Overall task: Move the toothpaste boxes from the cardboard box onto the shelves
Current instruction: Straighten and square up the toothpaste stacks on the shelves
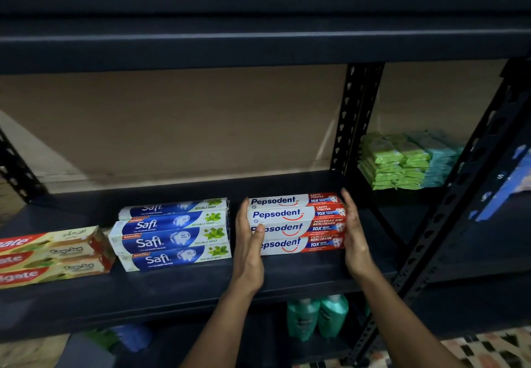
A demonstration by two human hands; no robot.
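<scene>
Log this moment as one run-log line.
Pepsodent boxes: on shelf | left hand: pressing left end | right hand: pressing right end | beside: Safi boxes

Shelf (184,284): dark metal board.
Left: Colgate boxes (51,255), packed together.
Centre: Safi boxes (172,234), packed together.
Right: Pepsodent boxes (296,224), packed together.

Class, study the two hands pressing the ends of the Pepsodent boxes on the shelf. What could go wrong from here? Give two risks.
1. The left hand and right hand only squeeze the Pepsodent boxes from the ends with flat fingers; uneven pressure could make the middle ones pop out of line.
2. The left hand sits in a narrow gap beside the Safi boxes, so pulling it out might knock them askew.
</scene>
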